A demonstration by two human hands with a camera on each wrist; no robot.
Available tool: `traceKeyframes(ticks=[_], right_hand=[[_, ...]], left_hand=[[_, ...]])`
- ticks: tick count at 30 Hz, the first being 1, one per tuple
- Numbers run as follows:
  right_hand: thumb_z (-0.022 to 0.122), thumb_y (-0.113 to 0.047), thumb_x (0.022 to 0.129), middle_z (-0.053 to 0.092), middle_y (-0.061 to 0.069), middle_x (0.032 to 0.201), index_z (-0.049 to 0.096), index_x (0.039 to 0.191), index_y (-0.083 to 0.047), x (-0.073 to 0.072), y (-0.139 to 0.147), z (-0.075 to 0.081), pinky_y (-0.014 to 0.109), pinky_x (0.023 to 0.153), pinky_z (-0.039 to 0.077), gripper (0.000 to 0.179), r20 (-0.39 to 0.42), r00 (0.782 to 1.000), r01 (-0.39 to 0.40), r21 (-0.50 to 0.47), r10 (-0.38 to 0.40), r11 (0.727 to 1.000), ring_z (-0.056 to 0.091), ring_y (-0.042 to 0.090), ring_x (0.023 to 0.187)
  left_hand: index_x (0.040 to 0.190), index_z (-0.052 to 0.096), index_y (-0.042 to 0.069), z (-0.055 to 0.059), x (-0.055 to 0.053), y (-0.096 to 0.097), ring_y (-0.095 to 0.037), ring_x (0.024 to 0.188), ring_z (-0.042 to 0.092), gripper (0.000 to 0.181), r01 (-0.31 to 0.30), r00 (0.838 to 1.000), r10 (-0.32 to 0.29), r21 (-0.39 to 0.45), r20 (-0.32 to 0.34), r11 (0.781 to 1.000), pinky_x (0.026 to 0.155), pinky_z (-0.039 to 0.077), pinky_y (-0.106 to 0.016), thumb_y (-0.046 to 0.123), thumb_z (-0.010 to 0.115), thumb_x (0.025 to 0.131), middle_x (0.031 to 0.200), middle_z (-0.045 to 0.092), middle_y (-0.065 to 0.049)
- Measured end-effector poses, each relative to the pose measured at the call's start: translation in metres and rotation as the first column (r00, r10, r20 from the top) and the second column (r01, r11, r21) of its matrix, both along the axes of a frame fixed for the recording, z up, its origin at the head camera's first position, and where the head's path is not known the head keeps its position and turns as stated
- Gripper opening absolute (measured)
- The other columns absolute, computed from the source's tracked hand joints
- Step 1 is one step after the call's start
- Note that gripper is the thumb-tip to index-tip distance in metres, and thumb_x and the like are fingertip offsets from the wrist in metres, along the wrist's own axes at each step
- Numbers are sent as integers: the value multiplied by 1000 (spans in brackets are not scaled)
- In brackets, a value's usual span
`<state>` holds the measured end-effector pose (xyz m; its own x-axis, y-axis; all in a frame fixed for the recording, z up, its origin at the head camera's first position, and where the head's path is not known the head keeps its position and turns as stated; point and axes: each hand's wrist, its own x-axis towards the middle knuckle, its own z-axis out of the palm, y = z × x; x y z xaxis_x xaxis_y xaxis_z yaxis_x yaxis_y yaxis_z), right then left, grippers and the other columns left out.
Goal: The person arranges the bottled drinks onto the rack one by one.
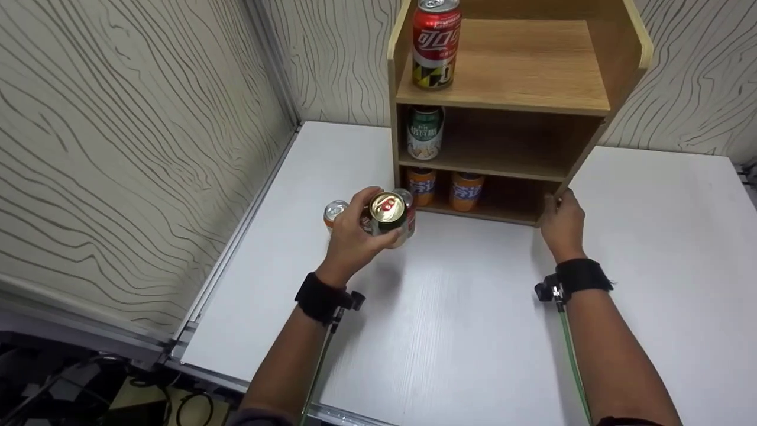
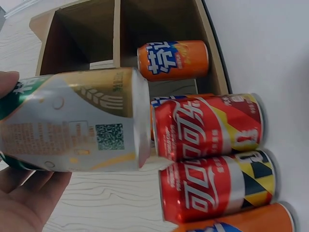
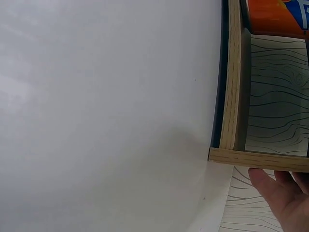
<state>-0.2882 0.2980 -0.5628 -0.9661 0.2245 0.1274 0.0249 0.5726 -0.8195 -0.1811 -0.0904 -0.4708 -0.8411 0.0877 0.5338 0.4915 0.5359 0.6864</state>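
Note:
My left hand (image 1: 355,234) holds a green and white beer can (image 2: 72,121) with a gold lid, raised above the table. Just behind and below it stand red cola cans (image 2: 207,128) and an orange soda can (image 1: 335,213), partly hidden by the hand in the head view. My right hand (image 1: 563,225) touches the outer right side of a wooden shelf (image 1: 502,106), low down near the table; its fingertips (image 3: 260,178) meet the side panel. On the shelf are a red cola can (image 1: 436,50) on top, a green and white can (image 1: 424,133) in the middle and two orange soda cans (image 1: 466,190) at the bottom.
The shelf stands on a white table (image 1: 473,331) near the back wall (image 1: 337,59). A wood-patterned panel (image 1: 130,148) borders the left side. Each wrist wears a black strap with a small camera and a green cable (image 1: 571,355). Cables lie on the floor at lower left.

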Motion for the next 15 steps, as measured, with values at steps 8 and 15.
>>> traceKeyframes(ticks=[8, 15], right_hand=[[37, -24, 113, 60, 35, 138, 49, 141, 10, -1, -2, 0, 53, 101, 48, 45, 19, 1000, 3, 3, -3, 1000, 60, 45, 126], [37, -22, 113, 61, 35, 134, 50, 140, 11, -1, -2, 1, 53, 98, 48, 44, 14, 1000, 13, 4, -13, 1000, 60, 43, 119]], left_hand=[[139, 58, -2, 9, -9, 9, -28, 122, 71, 71, 35, 998, -36, -17, -54, 999, 104, 58, -38, 16, 91, 79, 131, 71, -18], [137, 59, -3, 16, -18, 14, -24, 116, 74, 68, 81, 995, -80, 12, -52, 997, 96, 61, -33, 19, 91, 80, 126, 74, -16]])
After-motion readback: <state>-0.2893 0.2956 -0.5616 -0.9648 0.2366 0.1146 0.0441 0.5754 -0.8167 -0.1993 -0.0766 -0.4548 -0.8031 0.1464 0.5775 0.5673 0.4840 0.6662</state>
